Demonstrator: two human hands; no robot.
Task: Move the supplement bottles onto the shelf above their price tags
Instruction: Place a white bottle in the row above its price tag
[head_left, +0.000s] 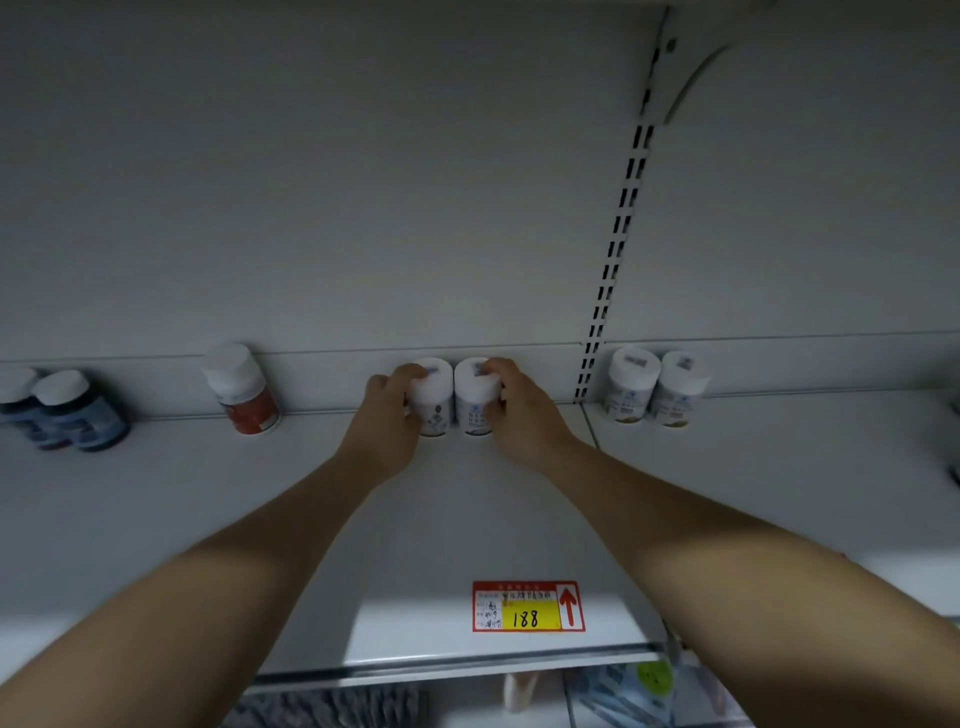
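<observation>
Currently left hand (390, 402) is gripping one white-capped plastic supplement bottle (435, 402), right hand (521, 413) its twin bottle (472, 402), fingers (411, 373) curling round both, frame centre, rear of white metal shelf (208, 493). Risk: bottles almost touching, sloppy release tipping one over.

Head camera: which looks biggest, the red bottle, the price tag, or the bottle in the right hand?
1. Red bottle and price tag: about alike; the tag is nearer the camera, so unranked.
2. Bottle in the right hand: smallest, partly hidden by fingers.
</observation>
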